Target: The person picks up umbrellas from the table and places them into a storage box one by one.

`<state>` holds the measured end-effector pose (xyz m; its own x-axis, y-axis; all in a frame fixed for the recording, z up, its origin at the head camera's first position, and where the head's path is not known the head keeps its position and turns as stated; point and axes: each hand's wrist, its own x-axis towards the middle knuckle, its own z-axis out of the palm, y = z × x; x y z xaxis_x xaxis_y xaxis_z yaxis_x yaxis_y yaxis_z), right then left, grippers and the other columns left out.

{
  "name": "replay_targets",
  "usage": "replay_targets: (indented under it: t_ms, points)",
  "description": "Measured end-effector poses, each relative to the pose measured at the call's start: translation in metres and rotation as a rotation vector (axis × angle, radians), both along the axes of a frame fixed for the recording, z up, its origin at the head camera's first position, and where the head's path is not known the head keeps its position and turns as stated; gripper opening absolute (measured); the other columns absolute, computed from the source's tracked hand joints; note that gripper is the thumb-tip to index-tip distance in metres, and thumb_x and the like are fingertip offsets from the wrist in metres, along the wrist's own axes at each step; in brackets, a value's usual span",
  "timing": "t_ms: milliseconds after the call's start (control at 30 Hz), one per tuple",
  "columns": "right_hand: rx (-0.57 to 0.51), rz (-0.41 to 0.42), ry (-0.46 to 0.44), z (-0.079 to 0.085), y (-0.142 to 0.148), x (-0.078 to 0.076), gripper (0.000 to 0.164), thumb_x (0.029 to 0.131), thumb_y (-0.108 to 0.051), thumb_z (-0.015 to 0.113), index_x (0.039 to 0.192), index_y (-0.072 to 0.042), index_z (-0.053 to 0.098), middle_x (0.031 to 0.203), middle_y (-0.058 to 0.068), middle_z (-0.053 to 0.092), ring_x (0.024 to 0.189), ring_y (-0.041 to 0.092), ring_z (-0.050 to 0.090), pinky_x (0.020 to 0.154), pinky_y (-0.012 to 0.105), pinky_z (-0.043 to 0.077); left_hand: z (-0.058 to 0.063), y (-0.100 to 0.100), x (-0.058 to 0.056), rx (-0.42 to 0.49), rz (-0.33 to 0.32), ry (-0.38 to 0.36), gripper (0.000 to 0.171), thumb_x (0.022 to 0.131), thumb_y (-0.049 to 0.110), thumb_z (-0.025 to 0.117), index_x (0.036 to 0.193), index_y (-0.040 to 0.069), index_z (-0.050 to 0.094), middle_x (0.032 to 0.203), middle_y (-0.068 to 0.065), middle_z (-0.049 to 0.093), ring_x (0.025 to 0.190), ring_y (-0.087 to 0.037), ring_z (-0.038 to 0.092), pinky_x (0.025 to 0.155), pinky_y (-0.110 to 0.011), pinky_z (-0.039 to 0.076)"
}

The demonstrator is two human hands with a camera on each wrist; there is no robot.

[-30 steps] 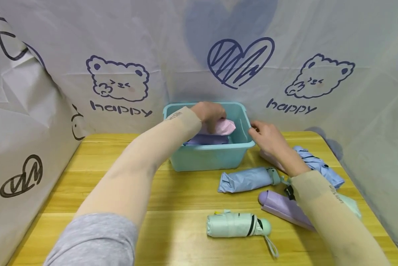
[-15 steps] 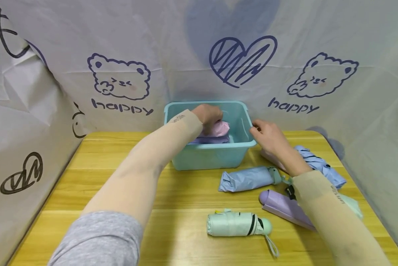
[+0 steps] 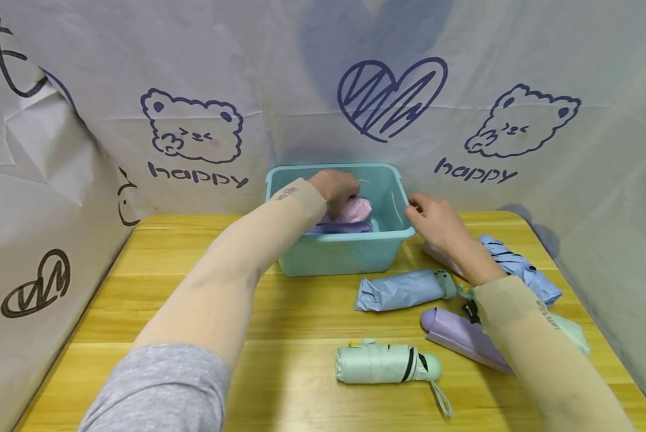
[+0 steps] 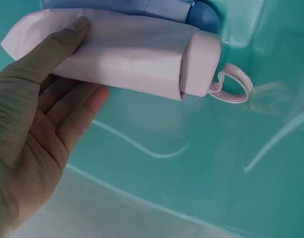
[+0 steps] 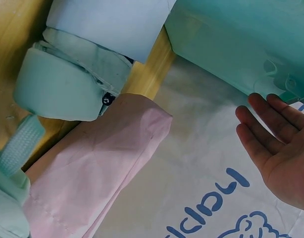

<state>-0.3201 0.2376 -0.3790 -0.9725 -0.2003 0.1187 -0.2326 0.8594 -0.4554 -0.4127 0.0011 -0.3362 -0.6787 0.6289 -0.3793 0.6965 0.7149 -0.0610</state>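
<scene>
My left hand (image 3: 336, 187) reaches down into the turquoise plastic bin (image 3: 344, 257) and holds a pink folded umbrella (image 4: 137, 54). In the left wrist view its thumb lies across the top of the cover and the fingers are beneath. The umbrella's pale handle and wrist loop (image 4: 236, 82) point away from the palm. A purple-blue folded umbrella (image 4: 157, 7) lies alongside it in the bin. At the bin's right rim is my right hand (image 3: 436, 225), fingertips right by the wall; in the right wrist view its fingers (image 5: 273, 124) are loosely extended, gripping nothing visible.
On the wooden table (image 3: 166, 288) lie a light blue umbrella (image 3: 400, 291), a mint green one (image 3: 379, 365) and a purple one (image 3: 465, 339). Partly behind my right arm are a blue umbrella (image 3: 522, 270) and another pink one (image 5: 97, 163). Printed cloth (image 3: 301, 60) hangs behind.
My left hand has lowered slightly and shifted a little left with the pink umbrella, down beside the purple one, then barely moves. My right hand stays at the rim.
</scene>
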Motion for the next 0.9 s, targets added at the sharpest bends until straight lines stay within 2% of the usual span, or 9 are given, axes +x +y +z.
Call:
replay_targets:
  t_ms: [167,333,400,667,767,900]
  points:
    - [-0.005,0.004,0.004,0.0,-0.002,0.0,0.048,0.103,-0.031,0.041,0.135,0.0,0.06,0.132,0.023,0.064,0.115,0.041,0.06,0.102,0.058,0.046,0.011,-0.006,0.004,0.037,0.042,-0.016,0.035,0.085,0.005,0.079,0.119,0.009,0.069,0.11,-0.004,0.067,0.1,-0.021,0.06,0.088,-0.032,0.053]
    - [-0.01,0.005,0.009,0.001,-0.002,0.001,0.046,0.103,-0.029,0.042,0.133,0.0,0.061,0.13,0.023,0.065,0.114,0.041,0.061,0.101,0.058,0.047,0.029,-0.009,0.003,0.028,0.039,-0.031,0.056,0.085,0.007,0.08,0.138,0.007,0.061,0.133,-0.008,0.061,0.117,-0.024,0.058,0.101,-0.038,0.051]
    - [-0.012,0.004,0.009,0.001,-0.002,0.001,0.046,0.103,-0.029,0.042,0.133,0.0,0.06,0.13,0.023,0.065,0.115,0.041,0.061,0.101,0.058,0.047,0.036,-0.011,0.001,0.039,0.033,-0.043,0.06,0.087,0.009,0.079,0.142,0.007,0.058,0.138,-0.009,0.059,0.12,-0.024,0.058,0.103,-0.039,0.05]
    - [-0.009,0.0,-0.003,0.003,-0.002,0.002,0.047,0.103,-0.029,0.042,0.135,0.001,0.059,0.132,0.024,0.065,0.116,0.041,0.061,0.101,0.058,0.047,0.057,-0.019,-0.001,0.18,0.033,-0.076,0.059,0.09,0.016,0.077,0.145,0.005,0.058,0.135,-0.011,0.064,0.123,-0.024,0.059,0.104,-0.037,0.05]
    - [0.0,0.01,-0.003,0.004,-0.002,0.002,0.048,0.103,-0.029,0.041,0.136,0.002,0.059,0.132,0.024,0.064,0.116,0.042,0.061,0.102,0.058,0.047,0.068,-0.022,0.005,0.234,0.029,-0.065,0.057,0.095,0.023,0.073,0.147,0.007,0.056,0.137,-0.01,0.063,0.125,-0.024,0.059,0.106,-0.037,0.049]
    - [0.022,0.025,-0.002,0.004,-0.002,0.001,0.05,0.103,-0.029,0.04,0.137,0.003,0.058,0.132,0.025,0.064,0.115,0.043,0.061,0.101,0.058,0.047,0.087,-0.024,0.019,0.32,-0.002,-0.05,0.055,0.1,0.03,0.068,0.149,0.009,0.054,0.138,-0.009,0.064,0.124,-0.022,0.06,0.104,-0.035,0.05]
